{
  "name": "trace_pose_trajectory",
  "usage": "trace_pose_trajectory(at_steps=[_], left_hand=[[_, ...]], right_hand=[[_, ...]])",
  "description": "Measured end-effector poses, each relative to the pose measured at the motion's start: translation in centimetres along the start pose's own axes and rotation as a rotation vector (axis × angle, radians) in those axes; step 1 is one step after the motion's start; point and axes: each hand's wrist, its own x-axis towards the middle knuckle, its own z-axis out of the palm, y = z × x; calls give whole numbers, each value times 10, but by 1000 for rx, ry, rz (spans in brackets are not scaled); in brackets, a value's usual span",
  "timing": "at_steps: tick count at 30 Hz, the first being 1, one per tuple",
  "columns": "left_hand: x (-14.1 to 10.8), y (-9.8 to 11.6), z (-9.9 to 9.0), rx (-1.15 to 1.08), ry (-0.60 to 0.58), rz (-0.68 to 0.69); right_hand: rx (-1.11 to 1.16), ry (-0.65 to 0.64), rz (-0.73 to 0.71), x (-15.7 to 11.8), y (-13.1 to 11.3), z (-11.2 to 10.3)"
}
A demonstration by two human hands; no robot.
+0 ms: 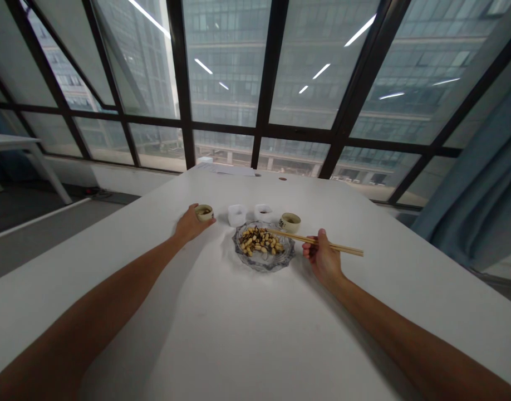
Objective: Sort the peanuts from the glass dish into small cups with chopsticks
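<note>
A clear glass plate (266,266) on the white table holds peanuts (255,240) mixed with dark thin pieces. My right hand (323,256) grips a pair of wooden chopsticks (347,249), whose tips reach over the back of the peanuts. On the left, my left hand (191,224) has its fingers and thumb around a small beige cup (204,213). Behind the plate stand two small white containers, one at the left (237,215) and one at the right (263,212) with something dark inside. A second beige cup (289,223) sits at the plate's right rear, behind the chopsticks.
The white table (247,334) stretches toward tall windows. Papers (230,169) and a small white object (205,160) lie at its far end, near two round holes. Another table (13,142) stands at far left, and a blue curtain (468,184) hangs at right.
</note>
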Motion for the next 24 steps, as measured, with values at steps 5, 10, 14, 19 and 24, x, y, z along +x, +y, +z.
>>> trace_pose_trajectory(at_steps=[5, 10, 14, 19, 24], left_hand=[[0, 0, -1, -27, 6, 28], [-1, -1, -1, -52, 17, 58], [0, -3, 2, -56, 47, 100], [0, -4, 4, -14, 68, 220], [0, -5, 4, 19, 76, 304]], right_hand=[[-16, -10, -70, -9, -4, 5], [-16, -32, -68, -11, -4, 7], [15, -8, -24, -8, -4, 6], [51, 11, 50, -7, -7, 8], [64, -15, 105, -8, -8, 9]])
